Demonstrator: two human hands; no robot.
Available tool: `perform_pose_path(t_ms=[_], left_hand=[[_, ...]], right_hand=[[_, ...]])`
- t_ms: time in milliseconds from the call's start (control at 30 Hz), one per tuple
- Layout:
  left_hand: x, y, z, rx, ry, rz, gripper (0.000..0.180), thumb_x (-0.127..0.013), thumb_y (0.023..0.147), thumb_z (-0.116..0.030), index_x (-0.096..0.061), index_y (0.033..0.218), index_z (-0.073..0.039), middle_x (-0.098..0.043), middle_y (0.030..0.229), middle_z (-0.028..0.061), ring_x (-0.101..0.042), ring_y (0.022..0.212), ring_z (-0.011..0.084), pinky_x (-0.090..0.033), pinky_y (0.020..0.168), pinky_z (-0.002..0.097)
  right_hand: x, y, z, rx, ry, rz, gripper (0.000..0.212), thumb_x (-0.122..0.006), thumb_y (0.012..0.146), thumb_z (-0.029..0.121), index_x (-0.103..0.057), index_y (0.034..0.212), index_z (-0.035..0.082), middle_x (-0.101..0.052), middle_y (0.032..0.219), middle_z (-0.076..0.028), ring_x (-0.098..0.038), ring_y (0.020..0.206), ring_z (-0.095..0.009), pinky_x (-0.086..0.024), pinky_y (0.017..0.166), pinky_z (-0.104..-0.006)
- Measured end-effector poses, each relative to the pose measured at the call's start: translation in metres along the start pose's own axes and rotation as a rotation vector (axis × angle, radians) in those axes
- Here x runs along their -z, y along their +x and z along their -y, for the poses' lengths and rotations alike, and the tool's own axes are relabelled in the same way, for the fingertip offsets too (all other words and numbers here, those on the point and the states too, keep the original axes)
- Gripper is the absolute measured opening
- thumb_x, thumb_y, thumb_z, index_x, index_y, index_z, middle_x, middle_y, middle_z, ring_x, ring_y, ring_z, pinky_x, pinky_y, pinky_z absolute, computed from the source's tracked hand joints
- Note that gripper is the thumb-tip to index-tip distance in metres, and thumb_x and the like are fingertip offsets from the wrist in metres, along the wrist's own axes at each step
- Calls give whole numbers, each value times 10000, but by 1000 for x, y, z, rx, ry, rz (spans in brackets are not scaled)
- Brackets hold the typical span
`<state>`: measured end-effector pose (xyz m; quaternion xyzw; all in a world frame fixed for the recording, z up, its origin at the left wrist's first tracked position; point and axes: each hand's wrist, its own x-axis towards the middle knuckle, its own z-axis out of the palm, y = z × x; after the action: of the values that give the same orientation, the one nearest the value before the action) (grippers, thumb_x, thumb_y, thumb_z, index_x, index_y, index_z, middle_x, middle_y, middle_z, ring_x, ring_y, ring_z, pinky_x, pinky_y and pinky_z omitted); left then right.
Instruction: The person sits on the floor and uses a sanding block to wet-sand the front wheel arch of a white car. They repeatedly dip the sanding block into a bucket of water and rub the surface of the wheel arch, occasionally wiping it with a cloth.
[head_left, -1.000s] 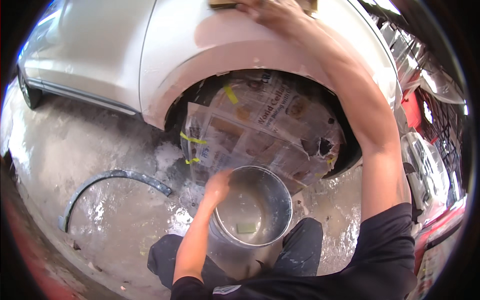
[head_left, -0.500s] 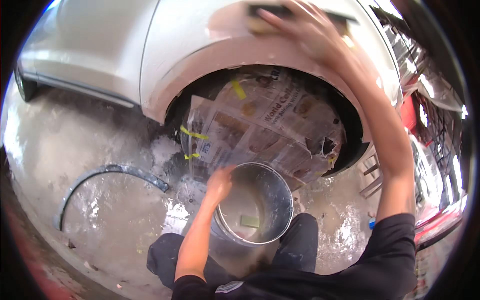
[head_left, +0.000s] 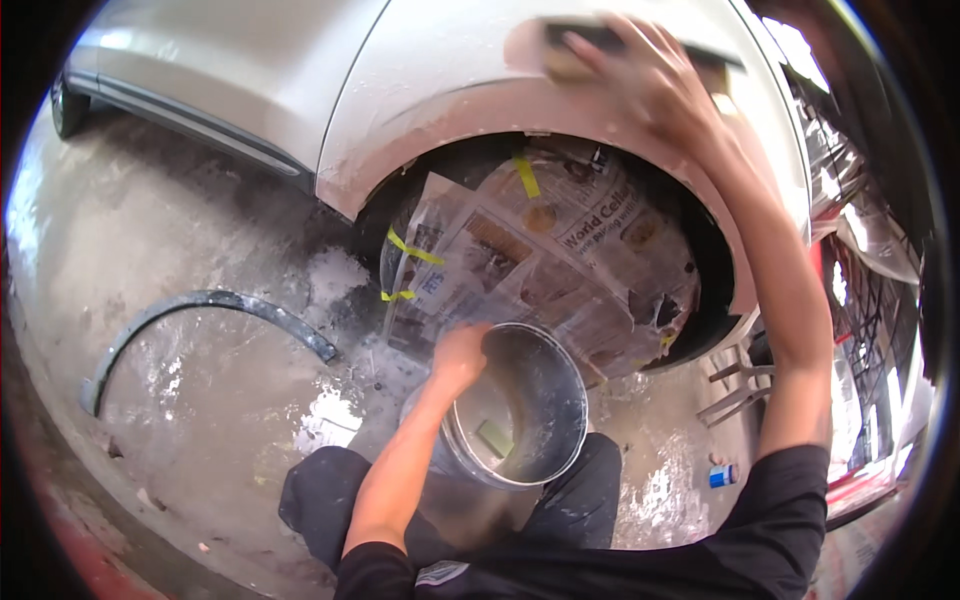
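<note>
My right hand [head_left: 660,85], blurred by motion, grips a long dark sanding block [head_left: 570,66] with a pale tan lower side. The block lies against the silver fender [head_left: 430,95] above the wheel arch, over a dull pinkish patch. Lower down, my left hand [head_left: 460,358] is closed over the left rim of a grey metal bucket [head_left: 552,410] between my knees; its fingertips are hidden. Inside the bucket, cloudy water surrounds a small green rectangular pad [head_left: 494,438]. Newspaper sheets [head_left: 540,265] with yellow tape [head_left: 526,177] cover the wheel.
On the wet floor to the left lies a curved dark arch trim [head_left: 215,299]. A small stool [head_left: 735,380] stands right of the wheel, with a blue can [head_left: 721,475] nearer me. Vehicle parts [head_left: 870,240] crowd the far right.
The view has shifted, moving the car rightward in the picture. My right hand stays on the fender with the block. The green pad appears turned in the bucket, and the blue can shows more fully.
</note>
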<state>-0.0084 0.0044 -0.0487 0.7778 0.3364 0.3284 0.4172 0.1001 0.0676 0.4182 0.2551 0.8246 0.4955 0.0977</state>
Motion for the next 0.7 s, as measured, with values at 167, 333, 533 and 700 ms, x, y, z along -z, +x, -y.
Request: perform_pose_path(t_ms=[167,333,533,700], left_hand=[[-10,-1,14,-102,-73,-1,514,-621,808,-40,-691,1303,-155,-691,1160,196,-652,1121,400,-531,934,490],[2,1,-2,-3,-48,-35,474,-563,849,-23,-701,1290,-129,-695,1165,212,-646,1117,425,-524,958,496],[-9,-6,-6,-18,-23,34,508,-627,803,-43,-701,1294,-150,-686,1197,213,-657,1115,420,-530,945,502],[0,-2,0,-37,-6,1,520,-585,846,-22,-691,1328,-185,-682,1151,236,-654,1091,438,-532,938,513]], right_hand=[[-16,49,-1,-117,215,-22,490,-653,905,162,-626,1391,105,-515,1416,-267,-503,1295,-434,-382,1141,-549],[0,-8,21,77,19,-155,541,-673,863,146,-611,1400,130,-524,1411,-274,-519,1328,-452,-423,1104,-593],[-36,76,-2,-152,22,96,528,-700,878,184,-601,1385,74,-487,1426,-251,-471,1325,-431,-411,1111,-570],[6,-34,10,28,17,-129,599,-734,853,230,-584,1416,90,-522,1416,-273,-465,1367,-419,-397,1121,-586]])
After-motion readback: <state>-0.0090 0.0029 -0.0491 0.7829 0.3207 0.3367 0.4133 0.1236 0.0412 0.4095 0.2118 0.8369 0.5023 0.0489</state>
